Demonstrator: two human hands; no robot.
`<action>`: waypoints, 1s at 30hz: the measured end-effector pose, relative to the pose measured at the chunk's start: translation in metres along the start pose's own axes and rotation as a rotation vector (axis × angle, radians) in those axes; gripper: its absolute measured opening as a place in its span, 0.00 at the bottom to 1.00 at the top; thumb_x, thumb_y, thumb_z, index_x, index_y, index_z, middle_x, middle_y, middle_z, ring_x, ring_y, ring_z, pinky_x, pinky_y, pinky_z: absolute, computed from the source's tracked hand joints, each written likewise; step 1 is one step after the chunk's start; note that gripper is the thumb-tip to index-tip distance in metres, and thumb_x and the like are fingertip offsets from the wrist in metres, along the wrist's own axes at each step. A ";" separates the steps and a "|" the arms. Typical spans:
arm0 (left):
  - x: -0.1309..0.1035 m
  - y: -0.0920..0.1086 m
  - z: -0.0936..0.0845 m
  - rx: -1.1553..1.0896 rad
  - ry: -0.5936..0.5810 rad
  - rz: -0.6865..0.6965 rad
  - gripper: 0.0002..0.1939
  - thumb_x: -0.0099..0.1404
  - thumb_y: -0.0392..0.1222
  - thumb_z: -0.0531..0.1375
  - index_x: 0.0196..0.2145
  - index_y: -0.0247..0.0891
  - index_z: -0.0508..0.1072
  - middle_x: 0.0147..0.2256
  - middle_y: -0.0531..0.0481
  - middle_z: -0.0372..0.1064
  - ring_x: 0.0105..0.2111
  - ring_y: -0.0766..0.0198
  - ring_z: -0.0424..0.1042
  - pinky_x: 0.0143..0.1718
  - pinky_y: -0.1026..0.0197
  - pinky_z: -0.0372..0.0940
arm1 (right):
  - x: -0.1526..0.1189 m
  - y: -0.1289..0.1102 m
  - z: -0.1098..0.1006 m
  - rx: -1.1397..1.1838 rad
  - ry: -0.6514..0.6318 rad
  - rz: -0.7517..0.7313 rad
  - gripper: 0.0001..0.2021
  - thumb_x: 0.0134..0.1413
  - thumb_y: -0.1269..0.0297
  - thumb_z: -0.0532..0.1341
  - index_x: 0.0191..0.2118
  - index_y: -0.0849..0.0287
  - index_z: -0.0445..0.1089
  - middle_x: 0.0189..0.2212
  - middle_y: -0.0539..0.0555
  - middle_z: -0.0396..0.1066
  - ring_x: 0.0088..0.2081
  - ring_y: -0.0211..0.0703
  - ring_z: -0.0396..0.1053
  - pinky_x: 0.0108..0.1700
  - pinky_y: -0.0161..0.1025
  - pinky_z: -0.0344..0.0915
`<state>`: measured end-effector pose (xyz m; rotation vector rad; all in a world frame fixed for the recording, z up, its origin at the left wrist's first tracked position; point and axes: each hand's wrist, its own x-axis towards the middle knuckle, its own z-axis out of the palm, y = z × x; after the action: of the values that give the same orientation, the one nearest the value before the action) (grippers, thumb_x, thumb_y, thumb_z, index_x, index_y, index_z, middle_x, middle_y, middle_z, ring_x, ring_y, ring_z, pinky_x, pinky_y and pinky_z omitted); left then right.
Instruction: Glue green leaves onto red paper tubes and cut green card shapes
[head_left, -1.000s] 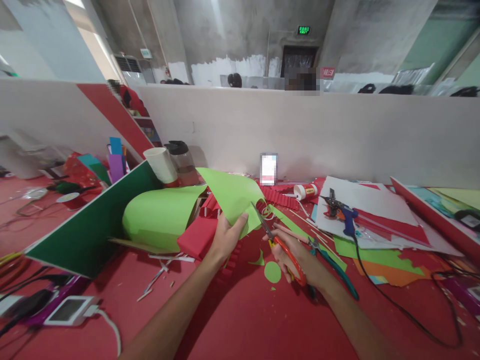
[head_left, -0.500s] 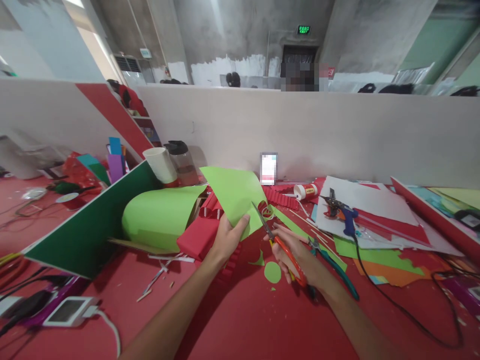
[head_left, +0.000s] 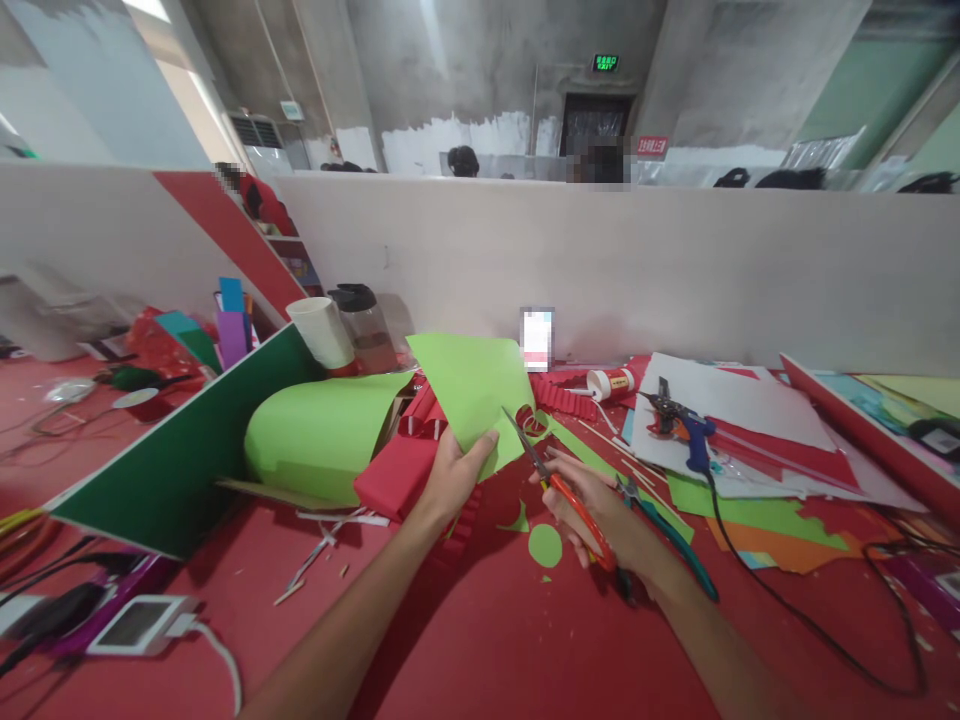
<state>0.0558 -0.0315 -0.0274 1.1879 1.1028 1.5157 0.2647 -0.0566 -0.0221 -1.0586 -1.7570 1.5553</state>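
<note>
My left hand [head_left: 459,470] pinches a sheet of light green paper [head_left: 480,385] by its lower edge, thumb on top. My right hand [head_left: 585,500] is wrapped round orange-handled scissors [head_left: 592,525], whose blades point up and left against the sheet's right part. How far the blades are apart is hard to tell. On the red table below lie a cut green paper circle [head_left: 545,545] and a small curved green scrap [head_left: 517,519]. A red box-like piece [head_left: 397,475] stands beside my left hand. Teal-handled pliers [head_left: 675,545] lie just right of my right hand.
A rolled green sheet [head_left: 315,435] leans by a dark green board [head_left: 187,450] on the left. At the right a blue glue gun [head_left: 697,440] rests on white sheets, its cord trailing forward. A phone [head_left: 538,338] stands against the white partition [head_left: 637,260]. A purple power strip [head_left: 97,610] sits front left.
The green sheet has shifted very slightly to the right in my left hand. Both hands keep their holds, and the scissors stay nearly in place.
</note>
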 end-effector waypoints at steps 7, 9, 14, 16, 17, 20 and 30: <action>0.003 0.000 -0.003 -0.016 -0.024 -0.038 0.25 0.60 0.49 0.67 0.53 0.37 0.73 0.51 0.41 0.76 0.48 0.51 0.76 0.49 0.53 0.70 | -0.002 -0.002 -0.004 -0.057 0.015 -0.044 0.18 0.65 0.48 0.59 0.52 0.55 0.67 0.20 0.41 0.60 0.12 0.29 0.58 0.13 0.27 0.58; 0.003 -0.001 -0.005 -0.012 -0.037 -0.053 0.26 0.60 0.49 0.67 0.53 0.37 0.72 0.50 0.41 0.76 0.48 0.51 0.76 0.49 0.52 0.70 | -0.002 -0.002 -0.005 -0.062 0.003 -0.037 0.19 0.65 0.47 0.59 0.53 0.55 0.67 0.21 0.41 0.60 0.12 0.29 0.58 0.14 0.27 0.59; 0.004 -0.001 -0.008 0.003 -0.075 -0.060 0.26 0.61 0.49 0.67 0.54 0.37 0.71 0.51 0.40 0.76 0.48 0.51 0.76 0.49 0.52 0.70 | -0.001 0.000 -0.008 -0.041 -0.020 -0.001 0.22 0.64 0.44 0.59 0.54 0.54 0.65 0.21 0.41 0.59 0.13 0.28 0.56 0.15 0.28 0.62; 0.003 0.000 -0.008 0.016 -0.092 -0.061 0.26 0.61 0.48 0.67 0.55 0.37 0.71 0.51 0.41 0.76 0.49 0.51 0.76 0.49 0.53 0.70 | -0.001 0.003 -0.010 -0.024 -0.043 0.008 0.23 0.64 0.43 0.58 0.54 0.54 0.64 0.20 0.40 0.57 0.13 0.29 0.55 0.16 0.29 0.63; 0.003 0.000 -0.009 0.023 -0.102 -0.065 0.26 0.61 0.48 0.67 0.55 0.37 0.71 0.51 0.41 0.76 0.48 0.51 0.76 0.49 0.53 0.70 | -0.001 0.004 -0.011 -0.017 -0.055 0.009 0.23 0.64 0.42 0.57 0.54 0.54 0.64 0.20 0.40 0.57 0.13 0.30 0.55 0.16 0.29 0.63; 0.002 0.000 -0.010 0.034 -0.132 -0.076 0.25 0.62 0.48 0.66 0.55 0.38 0.71 0.50 0.42 0.76 0.48 0.52 0.76 0.48 0.54 0.70 | -0.002 0.005 -0.013 -0.015 -0.072 0.008 0.23 0.64 0.42 0.57 0.54 0.54 0.64 0.19 0.40 0.56 0.14 0.30 0.55 0.17 0.30 0.63; 0.003 0.000 -0.011 0.027 -0.138 -0.096 0.28 0.61 0.48 0.67 0.57 0.39 0.70 0.48 0.42 0.77 0.45 0.52 0.77 0.45 0.54 0.71 | -0.001 -0.004 -0.012 0.083 -0.066 0.034 0.16 0.59 0.49 0.65 0.41 0.55 0.66 0.19 0.40 0.55 0.15 0.29 0.55 0.15 0.28 0.63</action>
<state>0.0443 -0.0299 -0.0286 1.2218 1.0748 1.3297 0.2744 -0.0514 -0.0156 -1.0122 -1.7098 1.6872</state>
